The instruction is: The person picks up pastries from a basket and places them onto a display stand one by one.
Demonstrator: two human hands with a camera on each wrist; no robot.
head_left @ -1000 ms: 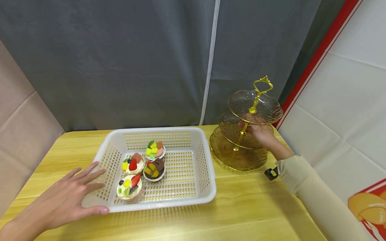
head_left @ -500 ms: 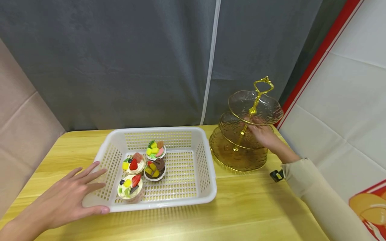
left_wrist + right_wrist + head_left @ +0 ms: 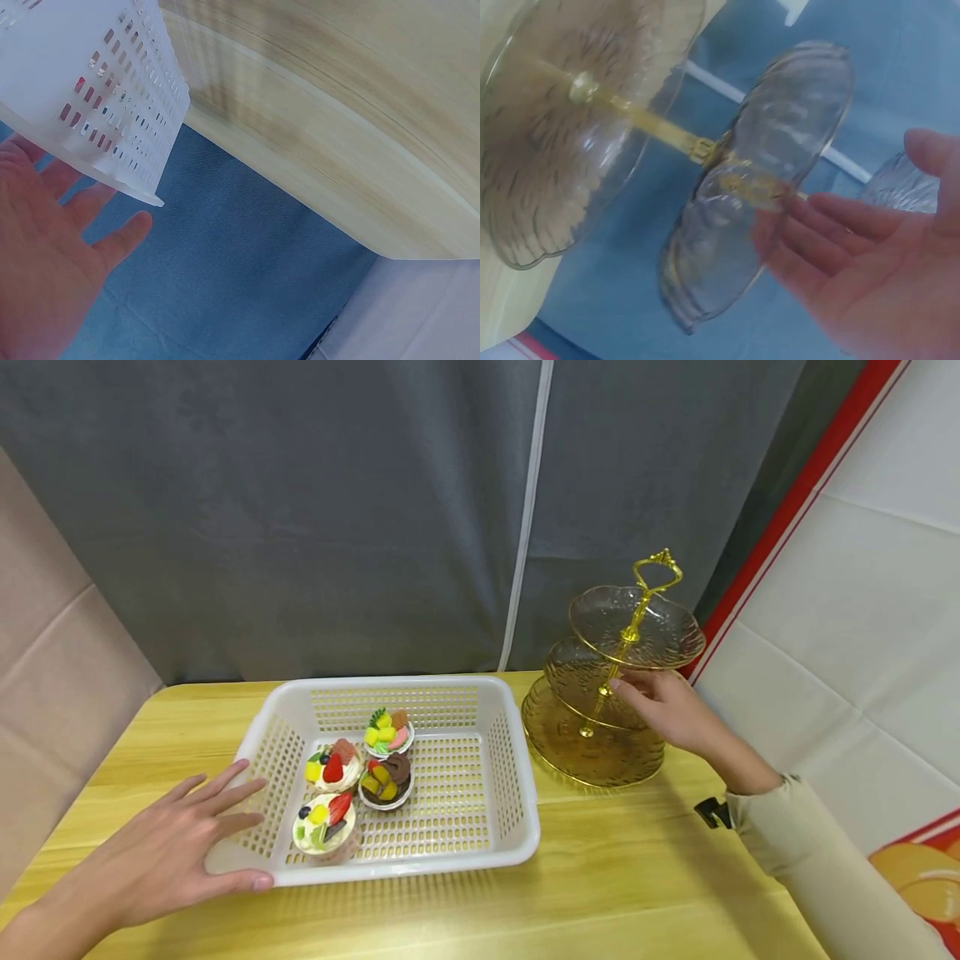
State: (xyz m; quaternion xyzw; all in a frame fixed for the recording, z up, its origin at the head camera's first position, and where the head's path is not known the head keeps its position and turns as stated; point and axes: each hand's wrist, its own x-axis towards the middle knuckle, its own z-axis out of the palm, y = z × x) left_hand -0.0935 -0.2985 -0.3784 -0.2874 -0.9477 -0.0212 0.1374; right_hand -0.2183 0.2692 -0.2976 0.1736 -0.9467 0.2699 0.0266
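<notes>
A white plastic basket (image 3: 450, 860) holds several toy cupcakes (image 3: 324, 827) in its left half. My left hand (image 3: 157, 860) lies at the basket's left end with fingers spread, the thumb by the near corner. In the left wrist view that hand (image 3: 52, 240) is beside the basket wall (image 3: 112, 112). To the right stands a three-tier glass stand (image 3: 631, 633) with gold rod and handle. My right hand (image 3: 675, 714) is at the right side of the middle tier, below the top one. The right wrist view shows this hand (image 3: 870, 262) with extended fingers near the middle plate (image 3: 802, 105), holding nothing visible.
The basket and stand are on a yellow wooden table (image 3: 585, 877). A grey curtain (image 3: 337, 527) hangs behind, and a white panel with a red border (image 3: 847, 585) is close on the right. A small black object (image 3: 712, 812) is by the right sleeve.
My right hand has drawn back to the right from between the upper tiers, and its sleeve has shifted right. My left hand, the basket and its cupcakes stay in place.
</notes>
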